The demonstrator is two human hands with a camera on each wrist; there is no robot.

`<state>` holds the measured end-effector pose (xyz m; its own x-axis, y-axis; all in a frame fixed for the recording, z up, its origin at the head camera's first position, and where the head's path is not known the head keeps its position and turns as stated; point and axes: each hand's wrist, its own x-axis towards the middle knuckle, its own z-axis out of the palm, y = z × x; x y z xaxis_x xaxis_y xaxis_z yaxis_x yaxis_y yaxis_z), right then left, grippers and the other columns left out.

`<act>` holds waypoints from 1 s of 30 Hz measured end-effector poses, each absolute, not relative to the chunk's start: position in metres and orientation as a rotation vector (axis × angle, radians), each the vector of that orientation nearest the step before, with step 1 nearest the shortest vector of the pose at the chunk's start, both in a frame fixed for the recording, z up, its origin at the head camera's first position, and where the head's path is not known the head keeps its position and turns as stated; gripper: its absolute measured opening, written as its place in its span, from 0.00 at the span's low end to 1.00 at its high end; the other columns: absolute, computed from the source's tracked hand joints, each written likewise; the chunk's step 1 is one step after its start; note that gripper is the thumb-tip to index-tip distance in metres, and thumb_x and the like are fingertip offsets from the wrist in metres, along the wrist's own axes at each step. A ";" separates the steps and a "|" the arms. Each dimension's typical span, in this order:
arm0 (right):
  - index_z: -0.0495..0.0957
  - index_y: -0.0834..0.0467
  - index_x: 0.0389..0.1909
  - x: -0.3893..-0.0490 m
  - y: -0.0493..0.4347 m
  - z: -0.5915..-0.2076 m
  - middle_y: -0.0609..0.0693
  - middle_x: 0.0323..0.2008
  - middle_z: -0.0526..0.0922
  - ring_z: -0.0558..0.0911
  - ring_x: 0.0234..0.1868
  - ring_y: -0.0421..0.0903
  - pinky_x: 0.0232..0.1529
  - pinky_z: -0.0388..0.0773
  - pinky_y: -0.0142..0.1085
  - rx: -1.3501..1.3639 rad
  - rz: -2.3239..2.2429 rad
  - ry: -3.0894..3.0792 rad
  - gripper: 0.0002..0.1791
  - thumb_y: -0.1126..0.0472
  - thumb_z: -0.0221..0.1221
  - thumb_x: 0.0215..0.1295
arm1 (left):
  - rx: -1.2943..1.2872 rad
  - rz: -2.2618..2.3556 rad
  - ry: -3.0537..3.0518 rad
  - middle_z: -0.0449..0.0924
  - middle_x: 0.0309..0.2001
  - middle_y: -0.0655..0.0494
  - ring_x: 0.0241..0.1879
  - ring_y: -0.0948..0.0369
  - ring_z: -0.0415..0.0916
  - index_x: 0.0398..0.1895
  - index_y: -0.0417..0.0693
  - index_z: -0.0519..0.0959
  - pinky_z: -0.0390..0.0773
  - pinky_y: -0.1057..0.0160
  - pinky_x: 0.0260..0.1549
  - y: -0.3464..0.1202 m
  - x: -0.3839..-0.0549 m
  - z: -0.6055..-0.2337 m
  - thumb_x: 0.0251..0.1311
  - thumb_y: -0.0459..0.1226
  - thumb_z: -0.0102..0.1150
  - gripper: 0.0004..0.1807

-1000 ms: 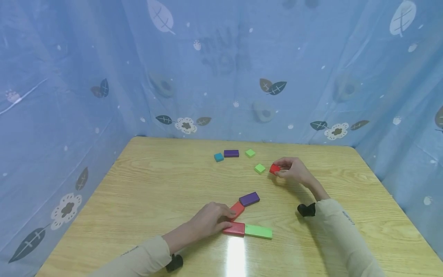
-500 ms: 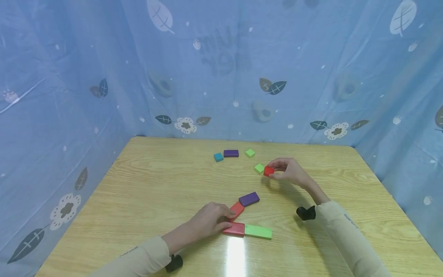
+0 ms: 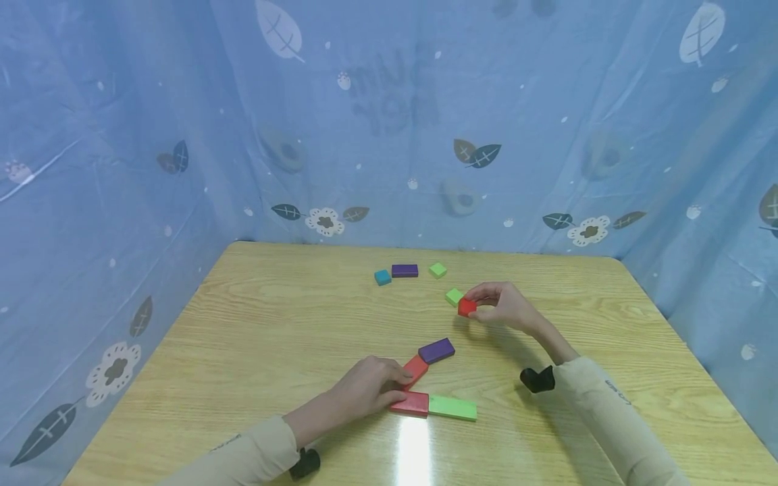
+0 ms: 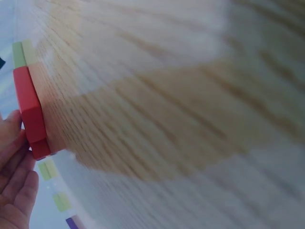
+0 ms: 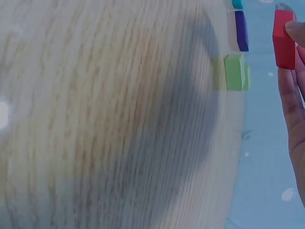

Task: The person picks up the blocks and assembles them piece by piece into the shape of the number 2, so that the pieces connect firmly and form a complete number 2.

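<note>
In the head view my left hand (image 3: 367,389) holds two flat rectangular blocks at the near middle of the table. Its thumb is at a red block (image 3: 413,404), and its fingertips are at a lighter red block (image 3: 417,368) angled away behind it. A long light green block (image 3: 452,408) lies end to end with the near red one. A purple block (image 3: 436,351) meets the far end of the lighter red one. Farther back, my right hand (image 3: 507,308) pinches a small red block (image 5: 284,40) between thumb and fingers, raised over the table.
A small green block (image 3: 454,297) lies just behind the held red one. Toward the back edge are another green block (image 3: 437,271), a purple block (image 3: 404,271) and a small blue block (image 3: 382,277). A blue patterned curtain (image 3: 389,135) hangs behind the table (image 3: 273,331).
My right hand has moved left and slightly nearer with the small red block, which now overlaps the green block's edge in view. The left hand and its blocks have stayed put.
</note>
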<state>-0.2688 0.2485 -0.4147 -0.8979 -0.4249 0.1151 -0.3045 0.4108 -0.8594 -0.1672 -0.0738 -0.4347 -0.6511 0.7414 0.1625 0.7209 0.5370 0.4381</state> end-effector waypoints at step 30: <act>0.82 0.67 0.42 -0.255 0.231 -0.429 0.58 0.40 0.84 0.83 0.42 0.53 0.47 0.81 0.43 -0.802 -1.262 2.528 0.17 0.69 0.70 0.49 | 1.316 0.783 2.699 0.84 0.44 0.57 0.47 0.65 0.80 0.46 0.44 0.84 0.77 0.69 0.48 -0.075 -0.169 -0.434 0.58 0.39 0.65 0.14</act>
<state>-0.2551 0.2312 -0.4293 -0.8315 -0.5526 0.0576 -0.3783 0.4871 -0.7872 -0.1693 -0.0749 -0.4340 -0.6395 0.7473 0.1805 0.7280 0.5131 0.4547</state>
